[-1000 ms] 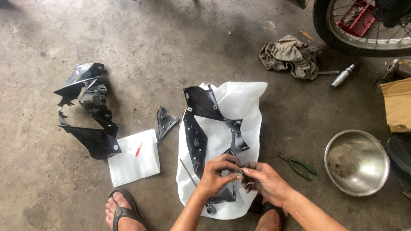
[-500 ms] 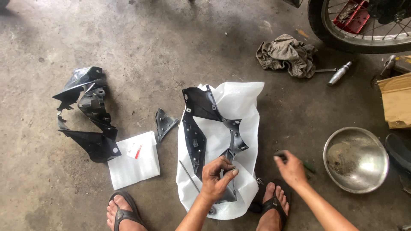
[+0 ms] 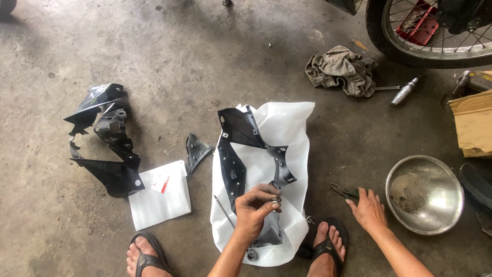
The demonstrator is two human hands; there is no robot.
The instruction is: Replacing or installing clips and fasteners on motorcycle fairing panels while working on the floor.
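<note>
left hand (image 3: 254, 211) pinching a small metal fastener (image 3: 275, 201) over the black plastic fairing panel (image 3: 241, 154) on the white foam bag (image 3: 284, 128) | right hand (image 3: 368, 210) fingers spread, touching the pliers (image 3: 344, 191) on the concrete floor (image 3: 169, 56) | steel bowl (image 3: 424, 194) just beside it

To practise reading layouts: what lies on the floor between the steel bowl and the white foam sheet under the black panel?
In the head view, the right hand on green-handled pliers and a sandalled foot lie between the steel bowl and the foam sheet.
</note>
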